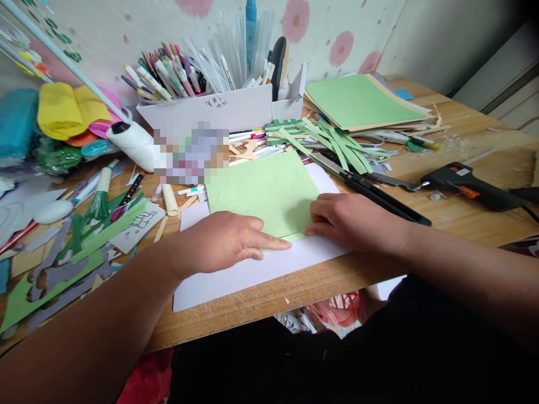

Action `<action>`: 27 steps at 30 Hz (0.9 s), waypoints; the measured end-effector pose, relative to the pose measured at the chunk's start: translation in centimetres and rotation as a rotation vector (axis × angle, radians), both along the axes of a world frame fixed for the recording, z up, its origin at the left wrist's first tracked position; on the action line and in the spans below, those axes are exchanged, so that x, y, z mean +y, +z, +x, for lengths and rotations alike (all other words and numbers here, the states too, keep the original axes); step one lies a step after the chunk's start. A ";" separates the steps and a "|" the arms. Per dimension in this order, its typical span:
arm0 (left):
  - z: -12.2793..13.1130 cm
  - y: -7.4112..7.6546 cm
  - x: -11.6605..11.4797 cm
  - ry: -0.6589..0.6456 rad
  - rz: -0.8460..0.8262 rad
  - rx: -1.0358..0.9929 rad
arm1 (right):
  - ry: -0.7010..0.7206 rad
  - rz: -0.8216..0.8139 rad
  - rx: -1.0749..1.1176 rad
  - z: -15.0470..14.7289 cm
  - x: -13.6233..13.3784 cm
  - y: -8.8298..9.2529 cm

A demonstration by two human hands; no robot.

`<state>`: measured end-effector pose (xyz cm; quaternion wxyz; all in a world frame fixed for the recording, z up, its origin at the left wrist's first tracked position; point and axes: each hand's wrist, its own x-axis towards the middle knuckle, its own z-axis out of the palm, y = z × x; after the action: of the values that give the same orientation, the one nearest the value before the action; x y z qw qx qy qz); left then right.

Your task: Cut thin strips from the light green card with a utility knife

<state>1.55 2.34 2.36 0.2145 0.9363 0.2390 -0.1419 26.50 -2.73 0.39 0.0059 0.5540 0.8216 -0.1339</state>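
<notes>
A light green sheet of paper lies on a larger white sheet at the table's front. A narrow folded strip or second layer shows along the green paper's near edge. My left hand rests on that edge, index finger stretched along it and pressing down. At the near right corner, my right hand has its fingers curled, thumb and forefinger closed on the green paper. Just beyond my right hand lies a black utility knife with its blade out. Part of the paper is hidden under both hands.
Green paper strips lie behind the sheet, near stacked green paper. A glue gun is on the right. Paper scraps cover the left side. At the back stands a white box of pens; a blurred patch hides something before it.
</notes>
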 end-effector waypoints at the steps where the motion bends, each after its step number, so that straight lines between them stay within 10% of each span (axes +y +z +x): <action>1: 0.1 0.1 0.0 0.007 -0.001 0.014 | -0.001 0.005 -0.007 0.0 0.0 0.0; 16: 0.6 0.3 -0.9 -0.001 0.113 0.061 | 0.020 0.027 -0.048 0.2 0.1 -0.4; 23: 0.8 0.2 -1.2 0.024 0.134 0.010 | 0.351 0.544 0.073 0.9 -2.9 -0.8; 27: 0.6 0.0 -1.2 0.009 0.155 -0.011 | 0.341 0.538 0.012 0.2 -4.4 -1.2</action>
<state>2.15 1.12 2.34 0.1434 0.9499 0.2521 -0.1169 26.71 -7.10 -0.81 -0.1232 0.3893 0.9086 0.0880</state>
